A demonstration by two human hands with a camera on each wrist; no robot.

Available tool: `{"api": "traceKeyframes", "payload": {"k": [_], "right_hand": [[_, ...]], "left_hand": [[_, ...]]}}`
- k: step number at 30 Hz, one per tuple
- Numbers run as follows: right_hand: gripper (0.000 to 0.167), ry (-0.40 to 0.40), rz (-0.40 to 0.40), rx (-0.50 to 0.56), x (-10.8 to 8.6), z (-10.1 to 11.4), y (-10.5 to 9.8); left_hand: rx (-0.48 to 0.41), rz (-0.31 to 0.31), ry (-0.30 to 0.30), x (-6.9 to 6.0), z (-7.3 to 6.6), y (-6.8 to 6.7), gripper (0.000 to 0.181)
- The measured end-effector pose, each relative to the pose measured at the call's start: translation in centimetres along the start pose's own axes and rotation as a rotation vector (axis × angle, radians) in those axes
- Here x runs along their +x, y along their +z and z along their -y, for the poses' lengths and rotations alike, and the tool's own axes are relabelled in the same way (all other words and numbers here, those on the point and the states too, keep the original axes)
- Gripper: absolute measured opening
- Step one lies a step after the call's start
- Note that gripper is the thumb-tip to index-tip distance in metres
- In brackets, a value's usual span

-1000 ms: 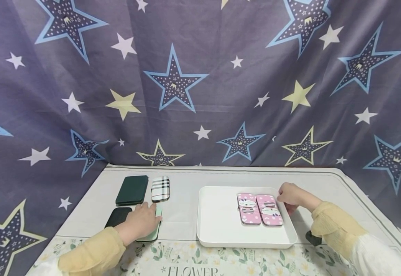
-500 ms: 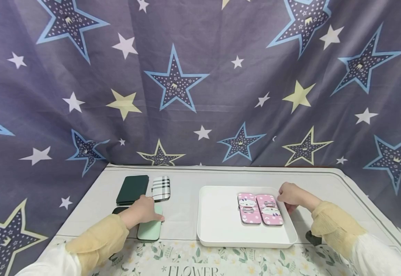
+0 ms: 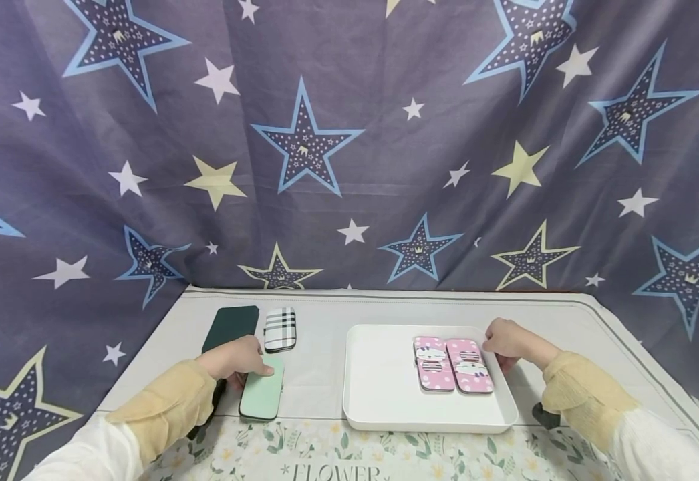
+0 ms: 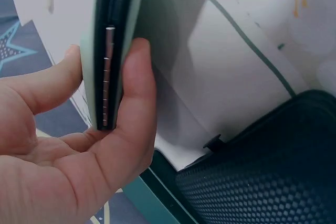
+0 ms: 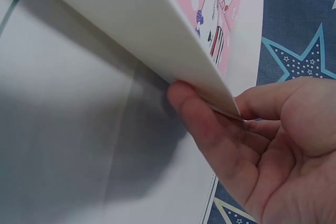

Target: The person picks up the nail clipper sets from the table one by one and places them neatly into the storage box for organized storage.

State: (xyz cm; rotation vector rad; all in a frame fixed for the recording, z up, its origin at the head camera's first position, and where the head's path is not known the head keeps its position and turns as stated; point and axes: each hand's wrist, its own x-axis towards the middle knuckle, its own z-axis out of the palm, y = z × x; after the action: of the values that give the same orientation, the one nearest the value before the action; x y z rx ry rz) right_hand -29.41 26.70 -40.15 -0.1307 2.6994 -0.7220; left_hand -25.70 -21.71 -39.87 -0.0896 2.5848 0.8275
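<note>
A mint green flat case (image 3: 262,395) lies at the left of the table. My left hand (image 3: 235,359) pinches it by its far left part, thumb on top and fingers beneath. In the left wrist view the dark clasp edge of the mint case (image 4: 108,77) shows between thumb and fingers. At the right, my right hand (image 3: 508,342) holds the right rim of a white tray (image 3: 379,381); the right wrist view shows the tray wall (image 5: 131,22) between thumb and fingers. Two pink cat-print cases, the left one (image 3: 435,367) and the right one (image 3: 470,367), lie side by side in the tray.
Behind my left hand lie a dark green case (image 3: 234,325), partly covered, and a plaid case (image 3: 280,329). A black case (image 3: 209,414) is mostly hidden under my left forearm. A dark object (image 3: 546,415) sits beside my right sleeve. A star-print curtain (image 3: 349,167) hangs behind the table.
My left hand has gone from lying over the mint green case to its left side and now pinches it; more of the case shows. My right hand and the tray have not moved.
</note>
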Motion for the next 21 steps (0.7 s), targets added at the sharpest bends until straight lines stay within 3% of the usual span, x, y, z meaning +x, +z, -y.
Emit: {"api": "traceKeyframes", "payload": {"k": [11,21], "right_hand": [[0.016,-0.001,0.012,0.000,-0.2,0.2,-0.1],[0.016,0.000,0.006,-0.013,-0.1,0.2,-0.1]], "left_hand": [[-0.106,0.060,0.006,0.1,-0.7,-0.2,0.057],[-0.199,0.119,0.038,0.6,-2.4,-0.7,0.037]]}}
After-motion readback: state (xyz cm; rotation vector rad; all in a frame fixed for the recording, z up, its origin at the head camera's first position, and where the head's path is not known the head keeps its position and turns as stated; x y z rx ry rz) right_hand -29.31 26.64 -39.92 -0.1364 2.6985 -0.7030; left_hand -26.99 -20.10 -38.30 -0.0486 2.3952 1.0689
